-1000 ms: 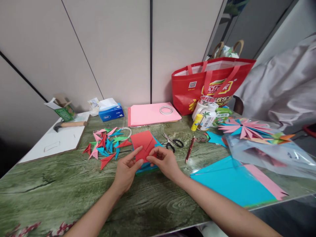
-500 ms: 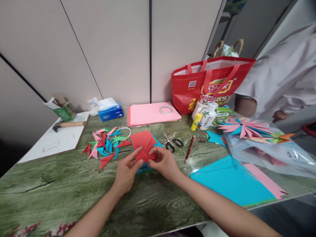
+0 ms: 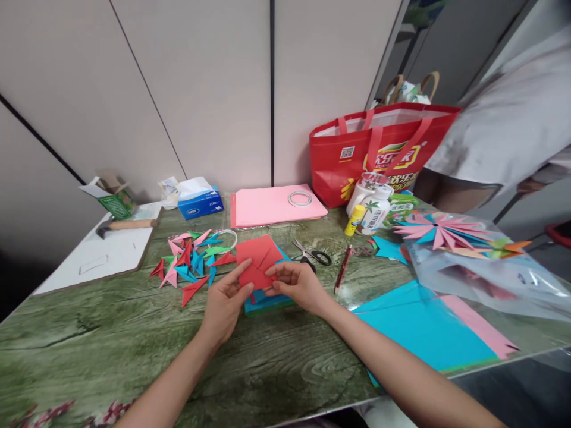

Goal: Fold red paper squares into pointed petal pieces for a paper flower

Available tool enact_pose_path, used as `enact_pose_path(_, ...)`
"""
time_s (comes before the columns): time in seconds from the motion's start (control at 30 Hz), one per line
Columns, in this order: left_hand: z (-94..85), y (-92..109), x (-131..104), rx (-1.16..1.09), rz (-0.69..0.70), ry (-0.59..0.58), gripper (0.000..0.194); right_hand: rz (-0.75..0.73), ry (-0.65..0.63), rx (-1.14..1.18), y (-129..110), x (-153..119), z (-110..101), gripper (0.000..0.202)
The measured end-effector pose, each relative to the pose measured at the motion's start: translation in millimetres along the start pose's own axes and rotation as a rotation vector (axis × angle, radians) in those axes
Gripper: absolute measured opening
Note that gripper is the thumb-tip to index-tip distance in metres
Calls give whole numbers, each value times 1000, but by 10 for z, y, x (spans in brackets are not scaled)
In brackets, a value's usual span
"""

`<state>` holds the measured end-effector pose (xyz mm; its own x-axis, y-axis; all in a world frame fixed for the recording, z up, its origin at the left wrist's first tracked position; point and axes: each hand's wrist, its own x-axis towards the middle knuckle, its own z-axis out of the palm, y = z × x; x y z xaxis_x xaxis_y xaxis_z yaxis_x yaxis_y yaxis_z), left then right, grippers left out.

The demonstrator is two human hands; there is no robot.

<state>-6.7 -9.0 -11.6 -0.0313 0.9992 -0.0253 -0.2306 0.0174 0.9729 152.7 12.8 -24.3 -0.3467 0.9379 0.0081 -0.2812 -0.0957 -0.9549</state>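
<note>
The table carries a red bag at the back. Nearer, the left hand pinches the left side of a folded red paper — the right hand pinches its lower right edge, above blue paper. Scissors lie just right, the yellow glue stick farther back.

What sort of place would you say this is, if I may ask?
It looks like a papercraft work table, though whether in a home or an office is unclear. The folded red paper, scissors and heap of small paper pieces suggest it.
</note>
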Motion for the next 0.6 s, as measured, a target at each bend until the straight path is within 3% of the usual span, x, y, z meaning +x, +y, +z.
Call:
enact_pose_path(0.3,11,-16,-10,-23,-6,-31,55,37,128,-6,31,21,-28,22)
enact_pose_path(0.6,24,40,-13,-156,-72,-31,53,63,58,23,22,23,-59,22)
